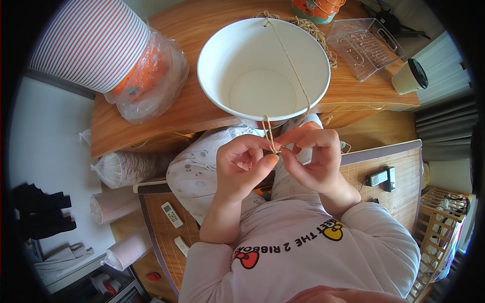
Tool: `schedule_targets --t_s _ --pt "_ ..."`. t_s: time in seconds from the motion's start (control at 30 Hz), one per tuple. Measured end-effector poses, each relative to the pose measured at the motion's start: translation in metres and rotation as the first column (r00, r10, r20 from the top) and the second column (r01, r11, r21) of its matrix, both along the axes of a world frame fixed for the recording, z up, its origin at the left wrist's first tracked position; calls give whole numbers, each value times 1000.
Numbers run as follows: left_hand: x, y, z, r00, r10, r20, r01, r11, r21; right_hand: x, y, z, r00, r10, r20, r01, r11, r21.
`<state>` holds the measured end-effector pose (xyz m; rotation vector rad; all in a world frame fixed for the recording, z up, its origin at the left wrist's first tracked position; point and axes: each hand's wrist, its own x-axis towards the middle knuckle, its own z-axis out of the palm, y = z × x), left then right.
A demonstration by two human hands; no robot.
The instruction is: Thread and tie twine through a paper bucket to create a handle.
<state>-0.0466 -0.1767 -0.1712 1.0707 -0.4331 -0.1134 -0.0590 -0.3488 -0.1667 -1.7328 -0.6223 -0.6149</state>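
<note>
A large white paper bucket (262,76) rests at the front edge of the wooden table, its open top tilted toward me. A thin brown paper cord (289,56) runs from a hole in the far rim across the opening to the near side. At the near rim the cord passes through as a loop. My left hand (243,164) pinches this cord between thumb and index finger just below the rim. Close against it, my right hand (314,154) pinches the cord too, with thumb and fingertips together. The exact crossing of the strands is partly hidden by my fingertips.
A tall stack of nested buckets (93,45) in clear plastic leans at the table's left. Behind the bucket lie a bundle of cords (316,33), an orange bucket (317,10) and a clear plastic tray (365,48). A lidded cup (409,77) stands at the right edge.
</note>
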Motion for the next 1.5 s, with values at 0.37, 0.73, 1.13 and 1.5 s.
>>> schedule_targets --t_s 0.37,0.73,1.13,1.5 --pt "-4 -6 0 998 59 -37 -59 998 -15 -2 -1 6 999 -29 12 29 1000 -2" --pt "5 -7 0 874 -346 -341 182 884 -431 4 -11 17 959 91 268 -42 982 -185" --pt "11 -10 18 831 -368 -417 155 873 -462 8 -20 11 941 169 293 -101 967 -233" --pt "12 -3 16 808 -450 -381 220 830 -513 25 -62 19 928 -178 328 279 914 -295"
